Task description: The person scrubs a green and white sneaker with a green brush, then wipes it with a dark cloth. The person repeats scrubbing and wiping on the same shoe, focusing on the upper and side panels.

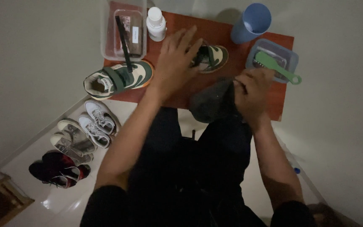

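Head view, left hand: the left hand (175, 59) is lying flat with its fingers spread, pressing down on a green and cream sneaker (211, 57) at about 12 o'clock on the red-brown table (215, 31).
Head view, right hand: the right hand (253, 94) is squeezing a dark grey cloth (213, 103) in a closed fist, just at 5 o'clock from that sneaker.
Other shoe: the matching sneaker (118, 78) is sitting at 9 o'clock on the table, not being touched.
Tools: a green brush (276, 66) is resting on a small tub (288, 54) at 2 o'clock; a blue cup (252, 22), a white bottle (156, 24) and a clear box (124, 31) are standing along the far edge.
Floor: more shoes (78, 138) are waiting at 8 o'clock.
How far: one sneaker is being handled; I cannot tell if any is clean yet.
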